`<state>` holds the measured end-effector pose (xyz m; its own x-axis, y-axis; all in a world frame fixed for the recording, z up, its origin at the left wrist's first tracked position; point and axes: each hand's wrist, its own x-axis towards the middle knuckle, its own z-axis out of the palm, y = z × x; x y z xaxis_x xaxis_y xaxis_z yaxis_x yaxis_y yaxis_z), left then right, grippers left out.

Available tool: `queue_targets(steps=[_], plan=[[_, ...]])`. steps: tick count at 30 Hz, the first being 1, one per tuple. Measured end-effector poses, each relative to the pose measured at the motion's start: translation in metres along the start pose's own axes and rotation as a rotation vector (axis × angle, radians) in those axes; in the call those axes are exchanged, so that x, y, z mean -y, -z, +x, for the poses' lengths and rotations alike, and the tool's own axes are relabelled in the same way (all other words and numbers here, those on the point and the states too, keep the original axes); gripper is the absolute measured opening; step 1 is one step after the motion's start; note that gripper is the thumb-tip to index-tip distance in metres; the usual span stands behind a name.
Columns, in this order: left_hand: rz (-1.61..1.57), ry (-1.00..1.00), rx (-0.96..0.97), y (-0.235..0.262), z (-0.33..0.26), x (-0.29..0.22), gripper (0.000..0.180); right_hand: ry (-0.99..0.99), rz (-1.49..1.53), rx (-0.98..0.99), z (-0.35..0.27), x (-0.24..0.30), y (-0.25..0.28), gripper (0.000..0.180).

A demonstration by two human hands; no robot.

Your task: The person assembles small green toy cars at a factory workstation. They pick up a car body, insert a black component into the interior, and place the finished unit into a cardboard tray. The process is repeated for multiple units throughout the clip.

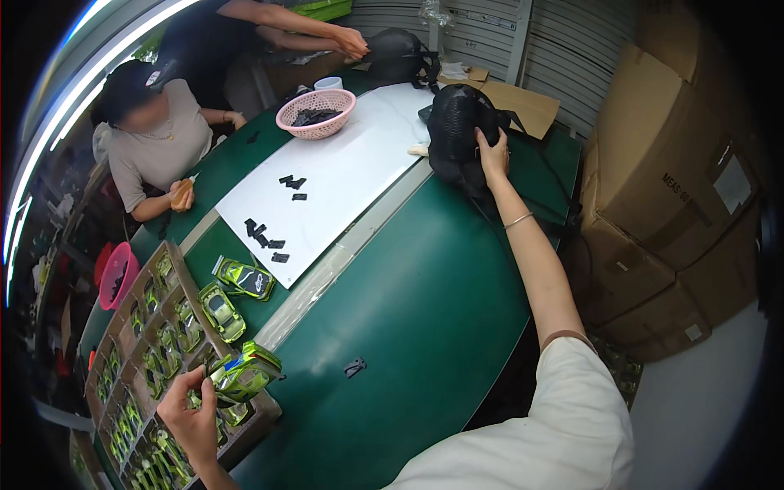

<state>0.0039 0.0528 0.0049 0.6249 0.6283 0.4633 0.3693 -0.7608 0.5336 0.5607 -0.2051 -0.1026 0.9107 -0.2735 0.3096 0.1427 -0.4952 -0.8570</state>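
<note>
My left hand pinches a bright green toy car body by its end, above the edge of a divided tray full of similar green car bodies. Two more green toy cars, one with a black top and one lighter, lie between the tray and the white board. My right arm stretches far forward. At its end my right hand grips the side of a black bag with straps; part of the fingers is hidden against it. A small black part lies on the green tabletop.
Small black parts are scattered on a white board. A pink basket of black pieces stands behind them, a pink bowl at left. Two people work across the table, one holding something brown. Cardboard boxes stack at right.
</note>
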Motion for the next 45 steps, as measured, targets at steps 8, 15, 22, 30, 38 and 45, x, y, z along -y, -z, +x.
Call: queue_targets(steps=[8, 15, 22, 30, 38, 45], plan=[[0.011, -0.007, -0.026, -0.004, 0.006, 0.004, 0.015, 0.046, 0.052, -0.044, 0.011, 0.026, -0.069, 0.082], [0.022, -0.031, -0.047, -0.008, 0.007, 0.01, 0.015, 0.014, -0.008, -0.04, 0.001, 0.056, -0.087, 0.083], [0.031, -0.048, -0.032, -0.01, 0.007, 0.007, 0.016, 0.075, 0.009, -0.055, 0.005, 0.046, -0.092, 0.086], [0.037, -0.022, -0.053, -0.007, 0.007, 0.01, 0.017, 0.088, 0.087, -0.095, 0.008, 0.042, -0.082, 0.092], [0.0, -0.093, -0.094, 0.0, 0.008, 0.003, 0.013, 0.598, 0.572, 0.16, -0.104, 0.154, -0.001, 0.05], [-0.028, -0.193, -0.089, 0.014, -0.004, -0.004, 0.012, 1.193, 0.634, 1.399, -0.329, 0.237, 0.053, 0.04]])
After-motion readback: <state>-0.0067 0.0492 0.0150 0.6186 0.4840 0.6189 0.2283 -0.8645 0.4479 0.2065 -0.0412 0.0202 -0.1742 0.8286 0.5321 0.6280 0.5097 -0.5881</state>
